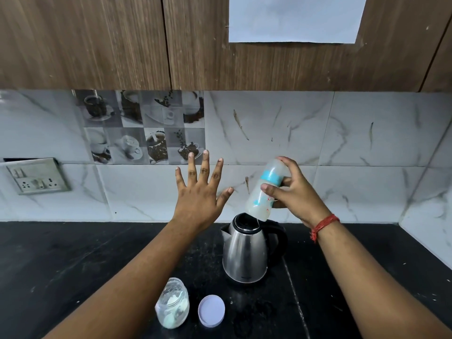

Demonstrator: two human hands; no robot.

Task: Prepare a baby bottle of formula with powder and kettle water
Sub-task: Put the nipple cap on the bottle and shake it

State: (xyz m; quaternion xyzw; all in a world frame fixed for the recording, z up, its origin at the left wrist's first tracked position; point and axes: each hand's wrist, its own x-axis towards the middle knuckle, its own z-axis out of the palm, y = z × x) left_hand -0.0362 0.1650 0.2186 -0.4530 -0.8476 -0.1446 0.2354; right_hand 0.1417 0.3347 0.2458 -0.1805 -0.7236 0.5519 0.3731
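Two hands up over the black counter (73, 265). Our right hand (291, 192) grips the baby bottle (265, 192), tilted, capped end up and far, milky base just above the steel kettle (245, 255) with its lid open. Our left hand (199, 192) is spread flat, fingers straight, holding nothing. Near edge: open powder jar (172, 303), its lid (211, 310) just right of it. Wall socket (36, 176) far left.

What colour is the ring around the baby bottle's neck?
The ring on the baby bottle is light blue, seen in the head view.
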